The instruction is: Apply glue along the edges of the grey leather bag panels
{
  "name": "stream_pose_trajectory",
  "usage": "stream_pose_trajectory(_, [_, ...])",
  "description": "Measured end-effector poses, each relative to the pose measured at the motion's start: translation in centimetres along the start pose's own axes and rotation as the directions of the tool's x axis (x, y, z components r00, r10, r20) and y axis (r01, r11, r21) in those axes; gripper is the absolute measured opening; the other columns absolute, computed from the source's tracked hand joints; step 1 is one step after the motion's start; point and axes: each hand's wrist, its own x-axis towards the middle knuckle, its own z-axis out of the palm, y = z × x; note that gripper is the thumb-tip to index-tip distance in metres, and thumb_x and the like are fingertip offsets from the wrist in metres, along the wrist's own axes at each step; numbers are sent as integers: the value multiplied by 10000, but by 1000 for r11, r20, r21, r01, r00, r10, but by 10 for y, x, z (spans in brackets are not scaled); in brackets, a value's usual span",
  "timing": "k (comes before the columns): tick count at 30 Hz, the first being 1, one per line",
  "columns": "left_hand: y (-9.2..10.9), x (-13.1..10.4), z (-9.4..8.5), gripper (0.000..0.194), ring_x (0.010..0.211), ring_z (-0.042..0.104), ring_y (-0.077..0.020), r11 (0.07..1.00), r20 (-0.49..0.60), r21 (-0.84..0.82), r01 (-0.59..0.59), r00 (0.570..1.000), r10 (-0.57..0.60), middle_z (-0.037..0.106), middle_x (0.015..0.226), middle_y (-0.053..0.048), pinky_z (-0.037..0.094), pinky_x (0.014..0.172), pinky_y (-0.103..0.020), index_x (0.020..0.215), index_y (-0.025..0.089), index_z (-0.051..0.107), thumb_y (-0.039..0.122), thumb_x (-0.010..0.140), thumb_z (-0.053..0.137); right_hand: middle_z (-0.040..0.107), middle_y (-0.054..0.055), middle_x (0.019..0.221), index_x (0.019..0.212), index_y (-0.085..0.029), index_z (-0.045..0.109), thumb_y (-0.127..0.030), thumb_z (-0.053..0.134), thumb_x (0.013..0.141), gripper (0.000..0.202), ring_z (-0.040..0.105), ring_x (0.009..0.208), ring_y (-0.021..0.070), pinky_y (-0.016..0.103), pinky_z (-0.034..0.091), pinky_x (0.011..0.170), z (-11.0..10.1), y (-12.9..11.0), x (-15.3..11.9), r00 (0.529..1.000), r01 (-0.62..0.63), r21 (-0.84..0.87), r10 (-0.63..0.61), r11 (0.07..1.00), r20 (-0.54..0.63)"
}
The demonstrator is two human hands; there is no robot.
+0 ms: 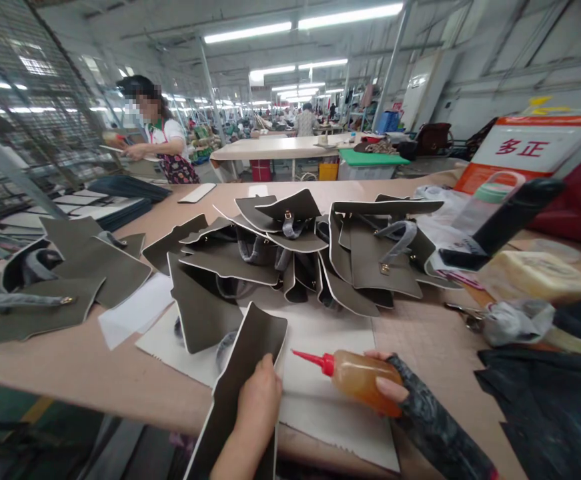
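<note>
My left hand (257, 403) grips a dark olive leather bag panel (263, 327) with pale edges, tilted up at the table's near edge. In my right hand (393, 388), in a dark patterned sleeve, lies a squeeze bottle (355, 373) of amber liquid. Its red nozzle points left towards the panel, a short gap apart. Beneath both is a white board (330, 413). Another olive panel (203, 310) stands just beyond my left hand. Farther back lies a pile of similar bag panels (240, 260), some with plastic-wrapped handles and small gold fittings.
More panels (70, 267) lie at the left beside a white sheet (137, 310). On the right are a black flask-like object (515, 217), a yellowish block (540, 273) and dark material (545, 400). A co-worker (163, 137) stands beyond the table at the left.
</note>
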Motion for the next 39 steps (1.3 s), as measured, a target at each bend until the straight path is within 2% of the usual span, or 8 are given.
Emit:
stream_pose_trajectory(3, [-5, 5, -1, 413, 1034, 597, -196, 991, -15, -125, -37, 999, 36, 624, 1129, -167, 424, 875, -281, 1230, 63, 474, 75, 832, 362, 650, 85, 949, 984, -203, 553, -428, 644, 698, 376, 640, 854, 253, 387, 544, 767, 7, 10, 10, 985, 127, -345, -159, 930, -66])
stream_pose_trajectory(6, [-15, 11, 0, 388, 996, 609, -174, 965, -36, -252, -72, 997, 66, 660, 1073, -130, 438, 862, -273, 1176, 95, 537, 78, 826, 371, 618, 80, 1016, 1037, -214, 514, -425, 593, 758, 358, 619, 910, 228, 361, 530, 808, 16, 10, 16, 960, 227, -519, -280, 824, -23])
stream_pose_trajectory(13, [-24, 15, 9, 357, 814, 650, -180, 919, -89, -374, -123, 991, 96, 699, 801, -46, 504, 751, -322, 1062, 174, 637, 105, 807, 397, 591, 89, 1031, 1072, -201, 492, -393, 517, 828, 312, 593, 942, 231, 388, 501, 852, 39, -3, 24, 909, 369, -635, -406, 678, 94])
stream_pose_trajectory(18, [-27, 17, 15, 335, 765, 656, -174, 892, -97, -438, -112, 992, 77, 698, 786, -46, 520, 729, -322, 1047, 174, 647, 131, 810, 415, 589, 117, 1024, 1076, -184, 499, -367, 503, 845, 295, 575, 968, 256, 442, 471, 899, 48, -9, 31, 858, 449, -690, -490, 567, 156])
stream_pose_trajectory(23, [-29, 20, 19, 317, 802, 660, -179, 866, -95, -488, -105, 993, 67, 697, 786, -55, 522, 753, -329, 1047, 149, 639, 156, 815, 423, 570, 133, 1057, 1071, -138, 539, -287, 523, 824, 288, 548, 1023, 268, 451, 460, 911, 48, -10, 38, 771, 564, -698, -584, 442, 253])
stream_pose_trajectory(33, [-29, 21, 21, 306, 712, 663, -176, 821, -111, -565, -83, 994, 24, 696, 751, -56, 531, 708, -318, 1015, 141, 659, 182, 792, 454, 574, 80, 1046, 1084, -236, 482, -302, 535, 827, 271, 573, 995, 260, 475, 484, 893, 42, -8, 43, 790, 563, -676, -551, 476, 270])
stream_pose_trajectory(36, [-29, 21, 21, 310, 703, 662, -177, 817, -116, -569, -94, 993, 33, 697, 753, -61, 531, 705, -322, 1022, 139, 658, 176, 793, 453, 579, 70, 1038, 1078, -273, 476, -308, 551, 819, 272, 576, 983, 265, 485, 491, 874, 42, -8, 41, 819, 535, -669, -510, 515, 263])
stream_pose_trajectory(39, [-29, 22, 22, 312, 708, 663, -178, 814, -122, -571, -104, 992, 41, 699, 762, -67, 531, 709, -328, 1027, 136, 656, 177, 795, 452, 572, 78, 1024, 1076, -252, 478, -306, 560, 808, 285, 569, 965, 262, 483, 487, 866, 42, -8, 42, 833, 519, -632, -504, 575, 226])
